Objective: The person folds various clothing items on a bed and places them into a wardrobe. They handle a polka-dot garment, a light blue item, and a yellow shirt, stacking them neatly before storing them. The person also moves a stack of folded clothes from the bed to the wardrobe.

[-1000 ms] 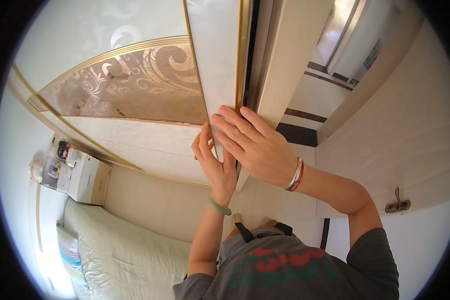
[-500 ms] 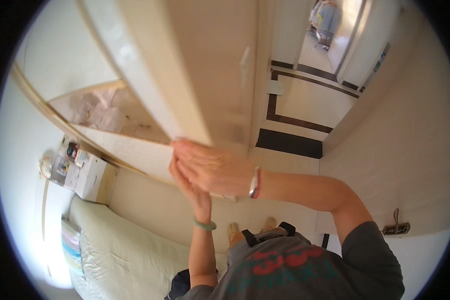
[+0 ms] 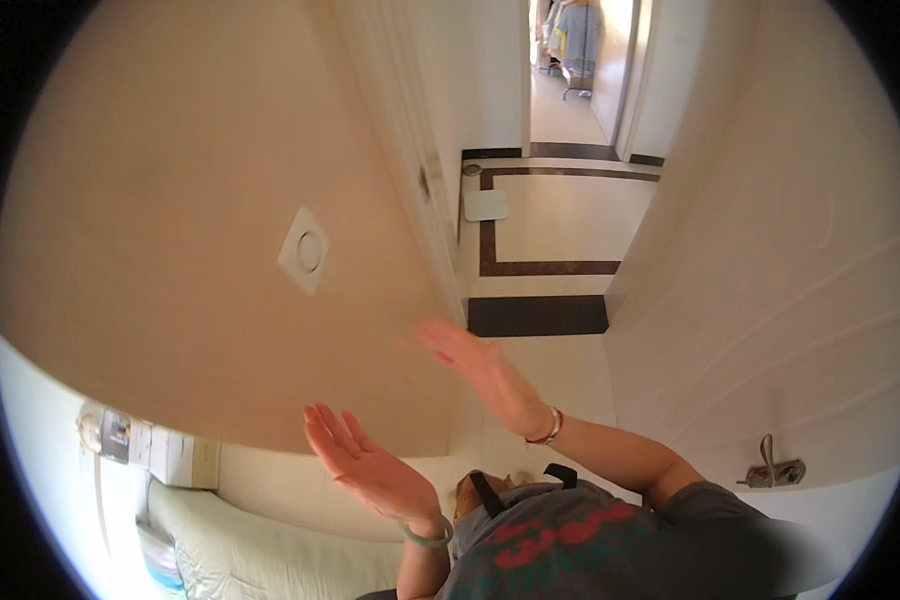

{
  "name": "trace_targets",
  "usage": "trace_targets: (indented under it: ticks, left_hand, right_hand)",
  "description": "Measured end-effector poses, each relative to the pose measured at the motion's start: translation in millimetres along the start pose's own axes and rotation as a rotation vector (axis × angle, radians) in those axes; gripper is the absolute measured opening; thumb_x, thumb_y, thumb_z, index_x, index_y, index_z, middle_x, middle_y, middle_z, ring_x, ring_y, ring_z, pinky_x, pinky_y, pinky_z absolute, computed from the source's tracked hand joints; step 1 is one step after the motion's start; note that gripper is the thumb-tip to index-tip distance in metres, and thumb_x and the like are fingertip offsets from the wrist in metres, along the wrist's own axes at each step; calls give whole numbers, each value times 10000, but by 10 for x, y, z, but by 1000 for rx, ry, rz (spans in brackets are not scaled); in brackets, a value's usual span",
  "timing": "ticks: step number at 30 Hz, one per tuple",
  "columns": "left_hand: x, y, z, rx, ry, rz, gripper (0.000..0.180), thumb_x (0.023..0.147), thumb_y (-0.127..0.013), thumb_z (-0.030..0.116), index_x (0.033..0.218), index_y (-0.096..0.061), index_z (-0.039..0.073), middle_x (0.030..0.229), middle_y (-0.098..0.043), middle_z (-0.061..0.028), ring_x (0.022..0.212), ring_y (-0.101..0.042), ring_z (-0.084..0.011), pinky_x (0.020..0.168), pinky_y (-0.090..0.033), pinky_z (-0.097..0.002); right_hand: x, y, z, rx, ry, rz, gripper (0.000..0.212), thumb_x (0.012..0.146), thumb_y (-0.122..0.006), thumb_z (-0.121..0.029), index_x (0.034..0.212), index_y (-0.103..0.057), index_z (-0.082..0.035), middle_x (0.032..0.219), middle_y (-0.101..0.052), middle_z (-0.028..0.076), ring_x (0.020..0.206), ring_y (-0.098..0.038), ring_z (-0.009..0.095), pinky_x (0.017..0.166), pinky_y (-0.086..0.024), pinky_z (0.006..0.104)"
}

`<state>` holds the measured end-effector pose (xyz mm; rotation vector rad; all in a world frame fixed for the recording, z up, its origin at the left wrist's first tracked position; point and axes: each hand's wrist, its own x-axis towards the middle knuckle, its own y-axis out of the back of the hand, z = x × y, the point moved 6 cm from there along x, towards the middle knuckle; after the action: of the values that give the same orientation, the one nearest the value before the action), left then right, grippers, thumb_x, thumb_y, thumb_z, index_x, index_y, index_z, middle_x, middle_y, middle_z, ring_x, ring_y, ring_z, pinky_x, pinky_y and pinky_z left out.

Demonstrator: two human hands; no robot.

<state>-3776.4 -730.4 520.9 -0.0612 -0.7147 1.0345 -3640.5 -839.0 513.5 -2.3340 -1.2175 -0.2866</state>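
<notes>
- Pale floor [image 3: 560,225] with dark bands shows beyond a threshold strip [image 3: 537,316]; a door [image 3: 760,250] with a metal handle [image 3: 775,473] stands at the right, a bed [image 3: 260,545] at lower left.
- Nearest the hands, a broad beige panel [image 3: 170,220] fills the left; its long right edge slants down toward the right grip [image 3: 490,380], the nearer one to that edge.
- Left grip [image 3: 375,465] overlaps the panel's bottom; the panel lies ahead and leftward of both grips, contact unclear.
- Both grips look empty, fingers extended; the right fingertips blur.
- White plate [image 3: 305,250] on the panel sits apart from either.
</notes>
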Motion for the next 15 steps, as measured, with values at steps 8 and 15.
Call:
trace_targets:
  ticks: [8,15]
  left_hand:
    - [51,-1477,-850,-780,527,-249,699,1010,-218,596,1560,-143,173,1601,-192,-120,1482,-155,-284,1198,-101,-476]
    - [329,-2632,-1894,-879,701,-396,716,994,-217,628,1559,-154,193,1607,-183,-99,1483,-159,-267,1201,-96,-455]
  right_hand:
    - [35,1499,-540,229,130,337,759,1007,-162,-604,1553,-120,-79,1619,-124,111,1489,-135,274,1189,-139,448]
    - [604,2646,-629,225,174,422,764,1006,-161,-603,1551,-124,-69,1618,-136,102,1482,-170,263,1188,-159,422]
